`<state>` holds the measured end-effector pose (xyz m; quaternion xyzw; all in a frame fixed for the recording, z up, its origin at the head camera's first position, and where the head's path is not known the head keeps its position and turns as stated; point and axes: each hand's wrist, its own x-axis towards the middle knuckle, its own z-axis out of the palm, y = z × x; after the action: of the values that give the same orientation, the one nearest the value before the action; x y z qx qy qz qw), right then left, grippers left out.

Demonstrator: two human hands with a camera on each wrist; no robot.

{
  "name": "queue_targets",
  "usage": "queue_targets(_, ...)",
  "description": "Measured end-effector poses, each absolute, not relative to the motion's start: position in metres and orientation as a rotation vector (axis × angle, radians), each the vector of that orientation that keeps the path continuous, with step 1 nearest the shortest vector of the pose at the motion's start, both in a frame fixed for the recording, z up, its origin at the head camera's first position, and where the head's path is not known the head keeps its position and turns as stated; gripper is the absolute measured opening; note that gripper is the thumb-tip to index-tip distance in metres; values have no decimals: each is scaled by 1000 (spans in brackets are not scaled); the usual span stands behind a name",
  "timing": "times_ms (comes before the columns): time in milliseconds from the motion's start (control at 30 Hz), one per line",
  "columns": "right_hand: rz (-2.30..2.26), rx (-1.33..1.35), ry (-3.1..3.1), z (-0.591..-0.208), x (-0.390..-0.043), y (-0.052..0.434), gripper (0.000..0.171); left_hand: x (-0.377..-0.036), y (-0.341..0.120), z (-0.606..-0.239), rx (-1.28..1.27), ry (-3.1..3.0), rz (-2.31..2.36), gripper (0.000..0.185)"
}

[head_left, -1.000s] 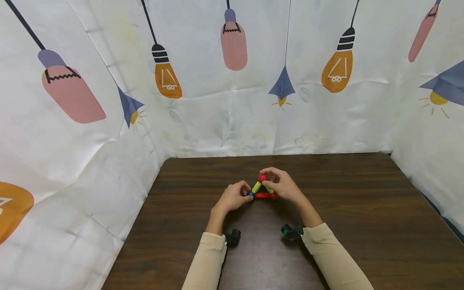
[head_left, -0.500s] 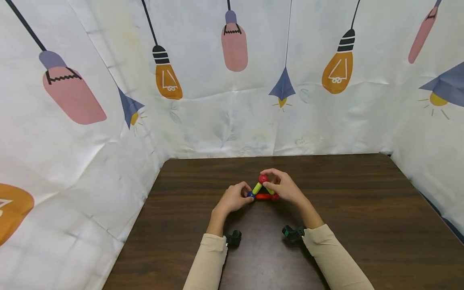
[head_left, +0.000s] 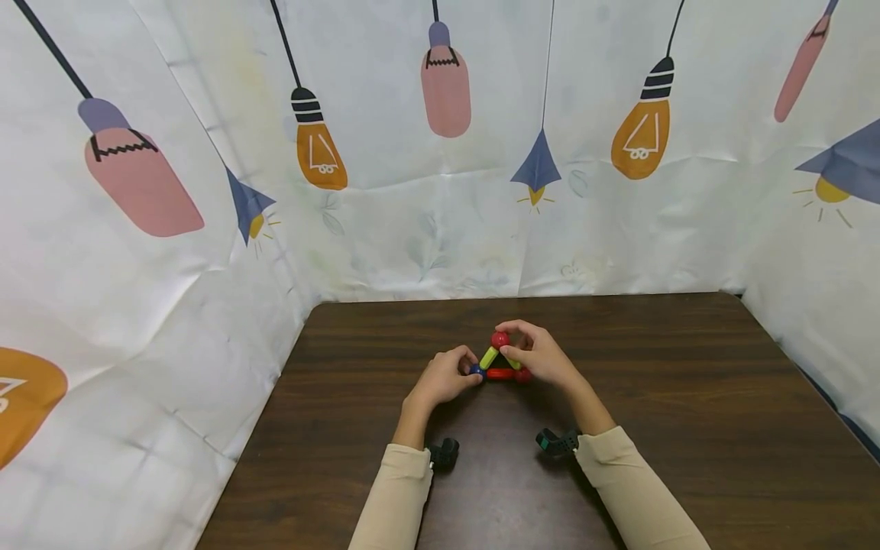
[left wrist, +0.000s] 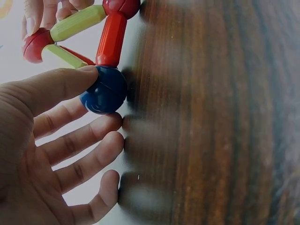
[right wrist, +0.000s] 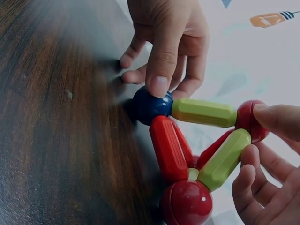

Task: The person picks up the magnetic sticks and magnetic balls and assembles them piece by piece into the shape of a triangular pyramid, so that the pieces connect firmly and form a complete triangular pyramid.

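Note:
A small frame of sticks and balls stands mid-table. Its blue ball [head_left: 475,370] sits at the near left corner, joined by a red stick [head_left: 500,373] to a red ball [head_left: 525,374]. A green stick [head_left: 489,357] rises to the top red ball [head_left: 499,339]. My left hand [head_left: 470,362] pinches the blue ball [left wrist: 105,91], thumb on top, the other fingers resting on the wood. My right hand [head_left: 512,341] pinches the top red ball [right wrist: 248,119], above a second green stick [right wrist: 224,159] that slopes down to the lower red ball [right wrist: 186,202].
The dark wooden table [head_left: 687,397] is fenced at the back and both sides by a white backdrop [head_left: 426,229] printed with light bulbs. Black wrist cameras [head_left: 443,451] sit on both cream sleeves near me.

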<state>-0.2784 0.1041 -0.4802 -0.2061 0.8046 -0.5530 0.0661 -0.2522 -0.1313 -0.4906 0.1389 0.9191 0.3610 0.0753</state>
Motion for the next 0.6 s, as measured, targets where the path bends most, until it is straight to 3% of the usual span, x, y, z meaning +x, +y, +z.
queue_targets(600, -1250, -645, 2464, -487, -288, 144, 38, -250, -121, -494, 307, 2869, 1046, 26)
